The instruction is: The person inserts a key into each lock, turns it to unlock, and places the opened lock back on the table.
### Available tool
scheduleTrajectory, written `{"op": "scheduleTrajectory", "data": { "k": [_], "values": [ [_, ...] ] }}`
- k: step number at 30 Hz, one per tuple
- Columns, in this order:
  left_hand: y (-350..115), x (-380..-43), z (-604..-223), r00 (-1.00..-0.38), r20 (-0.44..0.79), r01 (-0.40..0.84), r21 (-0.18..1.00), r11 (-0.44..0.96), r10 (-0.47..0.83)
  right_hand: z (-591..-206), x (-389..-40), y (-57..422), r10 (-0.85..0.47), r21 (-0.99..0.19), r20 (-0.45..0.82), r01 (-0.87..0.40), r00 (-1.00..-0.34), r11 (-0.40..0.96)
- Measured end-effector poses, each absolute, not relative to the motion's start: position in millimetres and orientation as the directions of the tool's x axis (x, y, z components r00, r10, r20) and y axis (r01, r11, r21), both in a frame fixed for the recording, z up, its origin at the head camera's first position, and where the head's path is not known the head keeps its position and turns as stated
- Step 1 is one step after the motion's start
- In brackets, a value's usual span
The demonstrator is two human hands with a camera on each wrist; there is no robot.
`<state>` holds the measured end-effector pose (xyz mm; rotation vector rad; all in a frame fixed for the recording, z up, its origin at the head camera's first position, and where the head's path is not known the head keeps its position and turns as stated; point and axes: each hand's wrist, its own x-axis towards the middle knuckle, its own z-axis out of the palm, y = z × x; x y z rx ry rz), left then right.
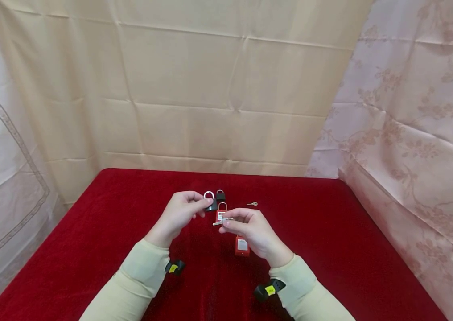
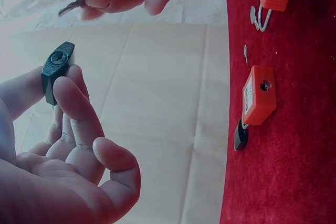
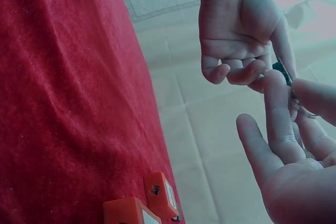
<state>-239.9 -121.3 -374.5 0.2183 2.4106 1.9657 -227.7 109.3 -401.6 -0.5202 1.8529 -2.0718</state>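
Note:
My left hand (image 1: 181, 212) pinches the body of a black padlock (image 1: 212, 206) between thumb and fingers, its silver shackle pointing up in the head view. The left wrist view shows the round keyhole (image 2: 59, 58) on its underside. To the right and slightly nearer, my right hand (image 1: 253, 228) pinches small metal keys (image 1: 217, 223) between thumb and index finger. One key (image 2: 72, 5) sticks out towards the padlock, apart from the keyhole in the left wrist view. In the right wrist view the fingers partly hide the keys.
On the red cloth-covered table (image 1: 315, 240) lie a smaller black padlock (image 1: 220, 196), a red padlock (image 1: 220, 214) behind the right fingertips, and another red padlock (image 1: 242, 247) below the right hand. A loose key (image 1: 252, 203) lies farther right. Beige curtain (image 1: 210, 89) hangs behind.

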Motion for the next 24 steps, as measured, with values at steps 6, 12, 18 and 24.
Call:
{"op": "scheduleTrajectory", "data": {
  "k": [6, 12, 18, 24],
  "values": [
    [-120.8, -240.4, -376.2, -0.990, 0.072, 0.094, 0.978, 0.187, 0.122, -403.4, -228.5, 109.6, -0.450, -0.998, 0.068, -0.054, -0.890, -0.044],
    [-120.4, -240.8, -377.4, -0.990, 0.066, 0.088, 0.979, 0.181, 0.125, -402.3, -228.5, 110.7, -0.405, -0.995, 0.056, -0.084, -0.913, 0.053],
    [-119.7, -240.6, -376.8, -0.990, 0.066, 0.088, 0.980, 0.179, 0.129, -402.4, -228.9, 110.5, -0.401, -0.992, 0.065, -0.101, -0.914, 0.070],
    [-118.9, -240.7, -376.1, -0.990, 0.067, 0.089, 0.980, 0.177, 0.125, -403.4, -229.6, 109.3, -0.388, -0.995, 0.071, -0.092, -0.919, 0.037]
  ]
}}
